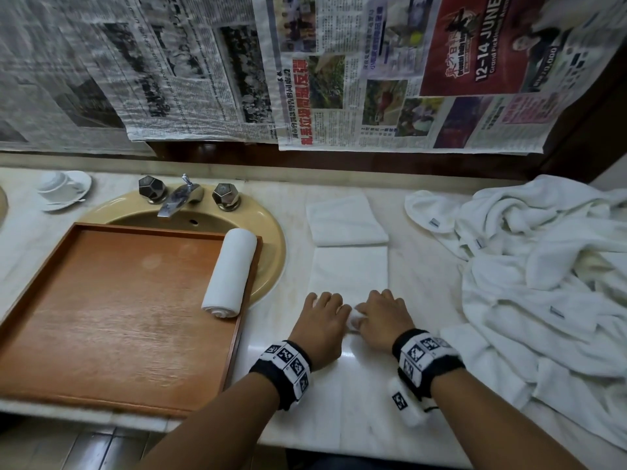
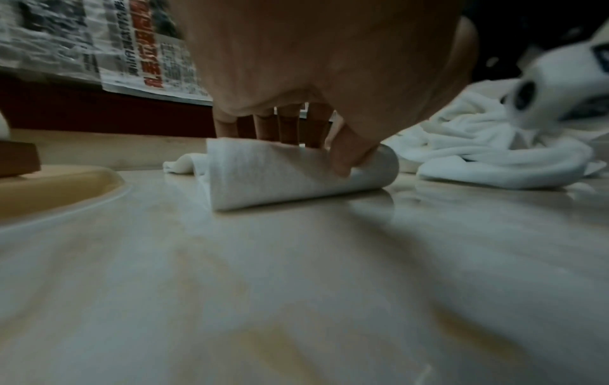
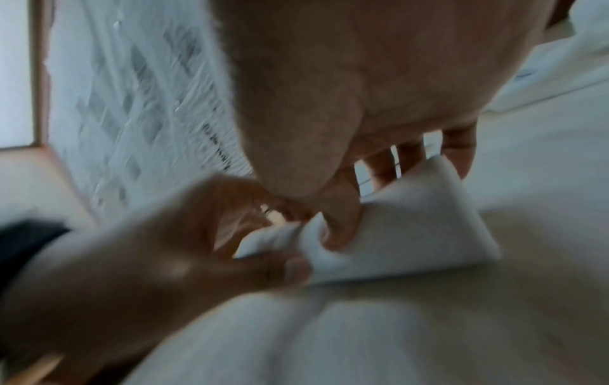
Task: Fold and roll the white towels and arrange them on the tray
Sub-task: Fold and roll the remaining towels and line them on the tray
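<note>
Both hands sit side by side at the near end of the folded towel point(image 1: 351, 266), left hand point(image 1: 320, 325) and right hand point(image 1: 385, 320), knuckles up, fingers curled over a small started roll point(image 1: 354, 318) that peeks out white between them. Left wrist view: left fingers point(image 2: 286, 127) hooked over the top of the roll point(image 2: 296, 172), thumb pressed into its near face, so a real grip, not flat. Right wrist view is blurred, but the right thumb digs into the roll point(image 3: 405, 234) with the fingers behind it, so it grips too. Roll's long axis runs left-right, across both sets of fingers; the unrolled strip lies flat straight ahead of the fingertips, running away from the person. My read: next move is pushing forward along that strip, both hands equally near. Beyond the strip's far end, a second folded towel point(image 1: 346, 220), touching or just beside it. Left of the fingers, the tray point(image 1: 101, 300) with one finished roll point(image 1: 230, 273) along its right edge. Right of the fingers, the loose towel pile point(image 1: 549, 266). About one done, one started, many left.
</note>
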Demonstrator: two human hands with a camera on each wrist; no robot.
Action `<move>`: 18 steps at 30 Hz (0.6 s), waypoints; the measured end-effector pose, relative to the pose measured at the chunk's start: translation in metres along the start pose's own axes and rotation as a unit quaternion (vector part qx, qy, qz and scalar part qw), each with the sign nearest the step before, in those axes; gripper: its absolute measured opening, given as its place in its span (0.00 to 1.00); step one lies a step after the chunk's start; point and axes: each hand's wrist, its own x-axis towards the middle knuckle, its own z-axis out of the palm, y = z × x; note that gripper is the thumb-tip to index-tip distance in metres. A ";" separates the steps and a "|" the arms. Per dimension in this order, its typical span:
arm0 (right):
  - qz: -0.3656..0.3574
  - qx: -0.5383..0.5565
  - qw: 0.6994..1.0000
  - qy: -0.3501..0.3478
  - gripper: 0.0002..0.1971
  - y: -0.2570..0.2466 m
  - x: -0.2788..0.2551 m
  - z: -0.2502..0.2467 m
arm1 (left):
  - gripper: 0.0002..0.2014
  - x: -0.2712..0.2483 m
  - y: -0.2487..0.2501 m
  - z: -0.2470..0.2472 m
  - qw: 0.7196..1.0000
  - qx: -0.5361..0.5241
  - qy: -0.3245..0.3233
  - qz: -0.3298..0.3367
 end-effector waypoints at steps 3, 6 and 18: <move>0.038 0.119 0.991 -0.058 0.12 0.008 0.011 -0.016 | 0.17 0.010 -0.005 -0.004 0.999 -0.003 -0.042 -0.017; 0.047 0.151 0.986 0.059 0.09 0.008 0.006 -0.012 | 0.16 0.026 -0.010 -0.018 0.996 -0.029 -0.084 -0.032; -0.034 -0.019 0.995 0.090 0.16 -0.006 0.003 0.003 | 0.09 0.057 -0.010 -0.021 0.987 -0.059 -0.035 -0.146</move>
